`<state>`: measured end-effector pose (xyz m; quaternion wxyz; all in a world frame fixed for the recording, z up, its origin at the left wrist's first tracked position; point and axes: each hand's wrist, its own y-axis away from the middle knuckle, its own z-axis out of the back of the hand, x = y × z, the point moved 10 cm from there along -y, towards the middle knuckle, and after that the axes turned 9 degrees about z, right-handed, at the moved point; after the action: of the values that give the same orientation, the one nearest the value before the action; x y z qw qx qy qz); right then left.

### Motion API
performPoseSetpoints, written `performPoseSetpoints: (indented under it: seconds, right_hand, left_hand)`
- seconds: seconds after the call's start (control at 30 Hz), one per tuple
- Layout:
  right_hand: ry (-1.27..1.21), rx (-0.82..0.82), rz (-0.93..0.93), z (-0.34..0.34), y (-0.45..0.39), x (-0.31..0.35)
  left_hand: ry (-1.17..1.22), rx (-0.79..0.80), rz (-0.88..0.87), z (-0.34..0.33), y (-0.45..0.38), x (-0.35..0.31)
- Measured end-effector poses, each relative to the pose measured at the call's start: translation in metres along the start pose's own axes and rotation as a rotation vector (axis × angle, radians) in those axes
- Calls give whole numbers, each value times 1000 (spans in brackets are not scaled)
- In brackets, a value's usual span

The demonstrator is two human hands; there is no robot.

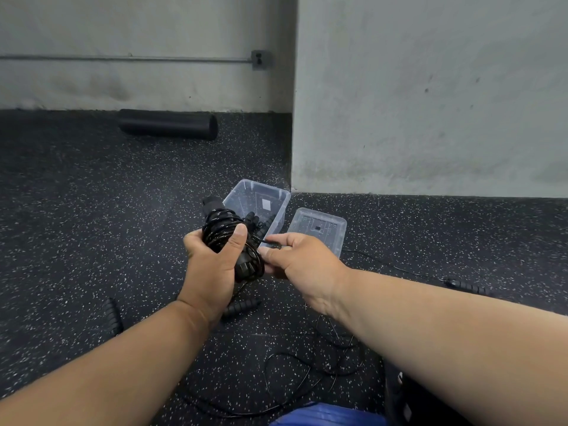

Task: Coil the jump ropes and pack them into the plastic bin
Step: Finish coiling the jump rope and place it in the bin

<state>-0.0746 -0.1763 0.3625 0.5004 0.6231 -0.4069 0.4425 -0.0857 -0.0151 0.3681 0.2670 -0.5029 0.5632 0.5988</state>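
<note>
Wrapping now: left hand [212, 265] grips the coil [226, 232] just in front of the bin [278, 192], right hand [302, 259] pinches the cord [270, 242]. Best keep tension, lay turns snug, tuck the end before dropping it in.

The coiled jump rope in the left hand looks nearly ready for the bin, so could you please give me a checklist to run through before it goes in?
1. Left hand has a firm grip on the coiled jump rope: ok.
2. Cord end secured: not ok, the right hand pinches it, untucked.
3. Plastic bin open: ok, its lid lies beside it on the floor.
4. Room left in the bin: cannot tell, black handles already show inside.
5. All ropes coiled: not ok, loose cord and a handle lie on the floor.
</note>
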Motion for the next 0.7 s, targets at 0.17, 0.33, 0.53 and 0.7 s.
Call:
performPoseSetpoints:
  seconds: [0.17, 0.33, 0.53, 0.7]
  right_hand:
    - [47, 81, 8, -5, 2, 3]
    - [86, 184, 29, -12, 2, 9]
    - [134, 214, -26, -14, 6, 4]
    - [-19, 161, -182, -8, 4, -7]
  left_hand:
    - [-69, -42, -14, 6, -3, 0]
    - [-113, -76, -59, 10, -2, -6]
    - [-160, -72, -68, 7, -1, -2]
    - [-98, -15, -40, 1, -2, 0]
